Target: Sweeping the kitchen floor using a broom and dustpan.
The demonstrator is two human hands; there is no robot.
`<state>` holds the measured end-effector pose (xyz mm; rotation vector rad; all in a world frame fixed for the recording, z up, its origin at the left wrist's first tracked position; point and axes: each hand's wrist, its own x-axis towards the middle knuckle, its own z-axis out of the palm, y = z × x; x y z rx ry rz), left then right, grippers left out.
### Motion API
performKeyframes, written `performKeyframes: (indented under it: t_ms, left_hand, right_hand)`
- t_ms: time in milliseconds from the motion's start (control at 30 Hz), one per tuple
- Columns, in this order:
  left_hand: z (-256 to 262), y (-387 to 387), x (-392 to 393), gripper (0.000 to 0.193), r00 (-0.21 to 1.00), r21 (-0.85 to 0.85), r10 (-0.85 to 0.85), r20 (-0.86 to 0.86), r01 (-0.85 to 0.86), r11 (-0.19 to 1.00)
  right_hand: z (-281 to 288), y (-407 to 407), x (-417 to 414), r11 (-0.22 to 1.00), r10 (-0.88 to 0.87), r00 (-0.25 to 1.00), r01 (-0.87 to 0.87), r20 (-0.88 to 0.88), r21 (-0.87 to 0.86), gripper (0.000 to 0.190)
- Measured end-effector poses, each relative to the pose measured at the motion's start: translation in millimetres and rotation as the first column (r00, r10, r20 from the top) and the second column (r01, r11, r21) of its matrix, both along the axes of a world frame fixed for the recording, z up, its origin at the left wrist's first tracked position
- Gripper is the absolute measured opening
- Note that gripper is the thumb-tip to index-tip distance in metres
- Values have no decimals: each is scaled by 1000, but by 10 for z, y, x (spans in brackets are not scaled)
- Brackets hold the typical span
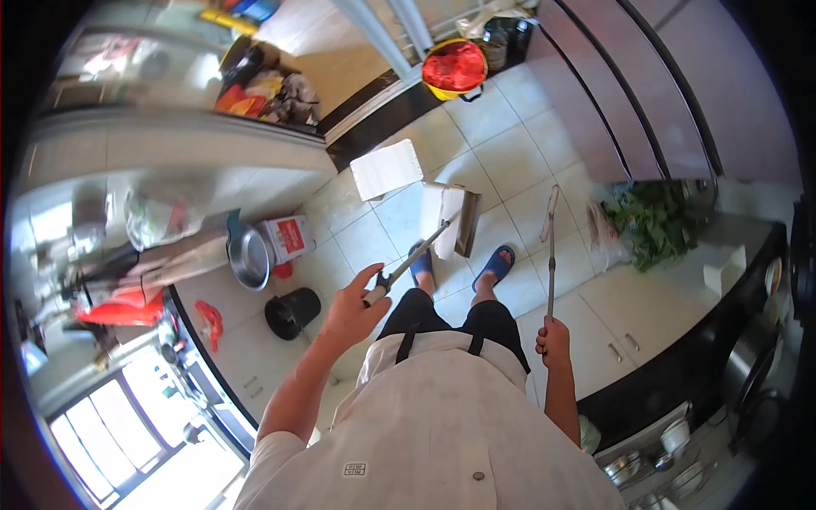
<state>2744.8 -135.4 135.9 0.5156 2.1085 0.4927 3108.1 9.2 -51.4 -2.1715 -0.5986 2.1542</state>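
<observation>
My left hand (357, 309) holds the pale grip of a long-handled dustpan (444, 220), whose white pan lies on the tiled floor just ahead of my blue slippers. In my right hand (554, 343) is the thin metal pole of a long-handled broom (551, 213). Its narrow pinkish head hangs over the tiles, to the right of the dustpan and apart from it. A white rectangular panel (387, 169) lies beyond the dustpan, towards the doorway.
A black bucket (292, 313) and a white box with a red label (288, 236) stand at the left. By the doorway sits a yellow bin with a red bag (454, 67). Leafy greens (656, 223) lie at the right, near a large refrigerator (656, 95). Cabinets (590, 344) line the right side.
</observation>
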Motion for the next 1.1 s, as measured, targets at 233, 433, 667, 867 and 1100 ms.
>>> performKeyframes:
  t_ms: [233, 433, 667, 867, 1100]
  left_hand:
    - [329, -923, 50, 56, 948, 70, 313, -52, -309, 948]
    - [615, -1632, 71, 56, 850, 42, 519, -88, -518, 855]
    - [558, -2584, 222, 57, 734, 123, 678, -35, -670, 732]
    - [494, -3215, 337, 56, 650, 54, 743, -160, -745, 664]
    - [422, -3673, 489, 56, 510, 6, 818, -266, -848, 531]
  right_hand:
    - [23, 194, -28, 907, 417, 903, -421, 101, 12, 13]
    - [90, 227, -111, 132, 876, 196, -976, 442, 172, 24]
    - [700, -88, -1268, 79, 991, 91, -989, 95, 128, 20]
    - [665, -621, -2007, -21, 1000, -16, -957, 19, 289, 13]
    - [528, -889, -2969, -313, 950, -274, -854, 153, 416, 16]
